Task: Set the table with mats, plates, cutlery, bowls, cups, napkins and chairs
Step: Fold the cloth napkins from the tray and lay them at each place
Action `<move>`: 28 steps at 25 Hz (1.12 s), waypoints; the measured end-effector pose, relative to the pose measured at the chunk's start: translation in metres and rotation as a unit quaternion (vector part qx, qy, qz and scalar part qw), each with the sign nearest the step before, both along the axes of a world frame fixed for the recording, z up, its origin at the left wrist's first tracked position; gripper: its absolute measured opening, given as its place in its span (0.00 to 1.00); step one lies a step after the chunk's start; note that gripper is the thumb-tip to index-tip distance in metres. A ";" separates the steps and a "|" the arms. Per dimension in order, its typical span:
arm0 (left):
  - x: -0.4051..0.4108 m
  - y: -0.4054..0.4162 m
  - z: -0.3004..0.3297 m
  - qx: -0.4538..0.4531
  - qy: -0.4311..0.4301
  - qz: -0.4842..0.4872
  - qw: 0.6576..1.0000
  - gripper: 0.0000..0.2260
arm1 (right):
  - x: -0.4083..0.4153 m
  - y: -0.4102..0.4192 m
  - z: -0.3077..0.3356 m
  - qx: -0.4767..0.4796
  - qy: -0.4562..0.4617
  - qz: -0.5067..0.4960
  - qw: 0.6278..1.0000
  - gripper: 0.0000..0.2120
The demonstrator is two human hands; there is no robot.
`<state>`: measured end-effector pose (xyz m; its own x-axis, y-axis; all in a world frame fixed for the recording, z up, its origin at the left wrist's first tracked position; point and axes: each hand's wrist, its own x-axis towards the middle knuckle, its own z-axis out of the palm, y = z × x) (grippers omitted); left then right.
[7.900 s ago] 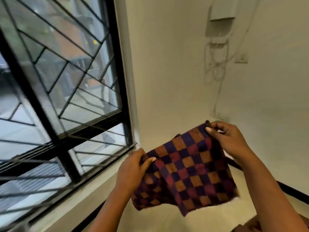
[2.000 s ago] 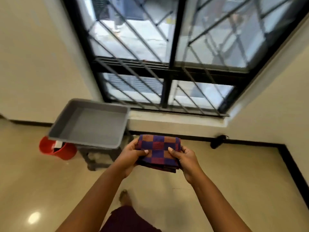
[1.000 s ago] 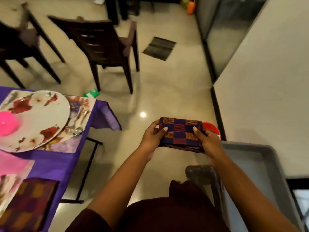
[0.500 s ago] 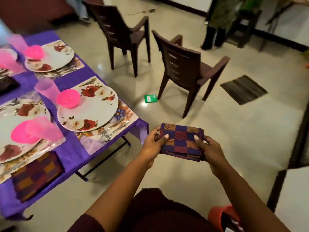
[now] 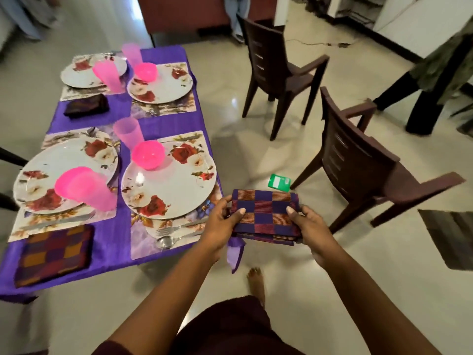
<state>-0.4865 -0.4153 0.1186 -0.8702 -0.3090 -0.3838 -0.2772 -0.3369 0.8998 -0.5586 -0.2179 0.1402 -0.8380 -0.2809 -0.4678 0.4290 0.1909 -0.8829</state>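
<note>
Both hands, left hand [image 5: 222,221] and right hand [image 5: 311,224], pinch a folded napkin [image 5: 265,216] flat, ready for the desk's [image 5: 122,242] three-o'clock setting.

Green packet [image 5: 279,181] on glossy floor [image 5: 358,290], dark floor mat [image 5: 450,237] at right

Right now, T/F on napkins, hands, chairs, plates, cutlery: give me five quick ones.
1. Both hands hold a folded checked napkin: left hand, right hand. True.
2. The held napkin lies on the table. False: it is held beyond the table's edge.
3. Four plates are set. True.
4. Every setting has a napkin. False: only two napkins lie on the table.
5. The two chairs are pushed in. False: they stand apart from the table.
</note>
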 end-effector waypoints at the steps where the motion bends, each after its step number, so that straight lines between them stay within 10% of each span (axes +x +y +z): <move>1: -0.019 -0.004 -0.001 0.000 0.005 0.011 1.000 0.17 | -0.023 -0.006 0.001 -0.005 0.003 0.010 1.000 0.10; 22: -0.272 -0.123 0.053 0.039 0.027 0.218 0.975 0.24 | -0.420 -0.261 0.069 -0.037 -0.044 0.398 0.915 0.07; 28: -0.318 -0.145 0.039 0.003 0.060 0.502 0.863 0.27 | -0.431 -0.349 0.037 -0.150 -0.138 0.442 0.874 0.19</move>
